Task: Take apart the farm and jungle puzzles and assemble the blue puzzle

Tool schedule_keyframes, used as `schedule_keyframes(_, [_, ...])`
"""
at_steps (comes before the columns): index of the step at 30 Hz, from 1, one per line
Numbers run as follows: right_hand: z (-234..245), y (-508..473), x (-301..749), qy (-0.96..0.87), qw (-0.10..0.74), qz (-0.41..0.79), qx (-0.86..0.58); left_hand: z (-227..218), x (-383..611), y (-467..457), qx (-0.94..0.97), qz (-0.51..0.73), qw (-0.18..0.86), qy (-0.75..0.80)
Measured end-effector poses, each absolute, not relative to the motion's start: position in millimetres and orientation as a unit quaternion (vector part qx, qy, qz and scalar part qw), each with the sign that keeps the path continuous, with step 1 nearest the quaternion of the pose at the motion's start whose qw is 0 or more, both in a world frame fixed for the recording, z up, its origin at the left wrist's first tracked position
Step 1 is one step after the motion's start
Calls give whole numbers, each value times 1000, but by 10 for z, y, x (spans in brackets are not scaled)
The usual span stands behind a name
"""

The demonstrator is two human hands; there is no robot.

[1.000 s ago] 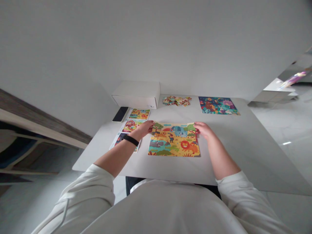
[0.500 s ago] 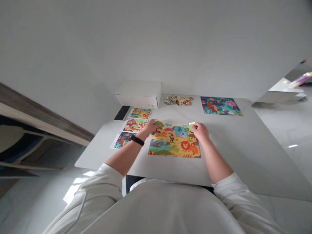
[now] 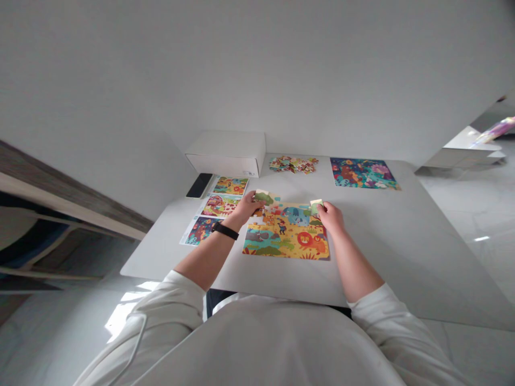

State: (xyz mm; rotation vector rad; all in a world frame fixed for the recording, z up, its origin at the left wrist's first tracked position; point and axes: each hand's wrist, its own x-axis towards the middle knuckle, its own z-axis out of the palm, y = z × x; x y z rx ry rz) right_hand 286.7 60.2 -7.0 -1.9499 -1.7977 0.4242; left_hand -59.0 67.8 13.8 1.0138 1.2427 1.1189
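A yellow jigsaw puzzle (image 3: 289,238) with lions, an elephant and a hippo lies on the table in front of me. At its top left corner, my left hand (image 3: 246,208) grips a few joined puzzle pieces (image 3: 264,198) with a green treetop, lifted and partly split from the rest. My right hand (image 3: 330,216) pinches a green and pale yellow puzzle piece (image 3: 316,206) at the top right corner. Fingers cover part of each held piece.
Behind the puzzle lies a heap of loose pieces (image 3: 293,164), with a white box (image 3: 225,153) to its left. A dark finished puzzle (image 3: 364,173) is at the back right. On the left are a phone (image 3: 199,185) and a picture sheet (image 3: 220,205).
My left hand has raised the top left corner pieces, opening gaps between them and the puzzle. My right hand stays nearly in place, holding its piece.
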Motion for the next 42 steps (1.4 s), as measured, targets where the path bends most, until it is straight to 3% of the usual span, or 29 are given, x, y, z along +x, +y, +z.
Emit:
schedule_keyframes(10, [-105,612,2877,-641,254,172,-704,156,-561,688,439,432,565,549])
schedule_keyframes(17, [-108,608,2904,-637,274,180,-698,141,-568,742,538,372,415,633])
schedule_keyframes(23, [-46,602,2842,-633,322,235,-664,204,-382,688,560,375,443,591])
schedule_keyframes(30, [117,476,2942,-671,219,225,-672,416,-268,552,673,335,335,568])
schedule_keyframes(32, [153,335,3081,-652,220,271,-674,448,-402,440,665,324,346,577])
schedule_keyframes(37, [174,-192,3466,-488,351,502,-622,471,-854,-12,573,365,411,608])
schedule_keyframes(42, [224,-544,3766,-317,385,643,-581,502,-1178,-538,356,421,605,575])
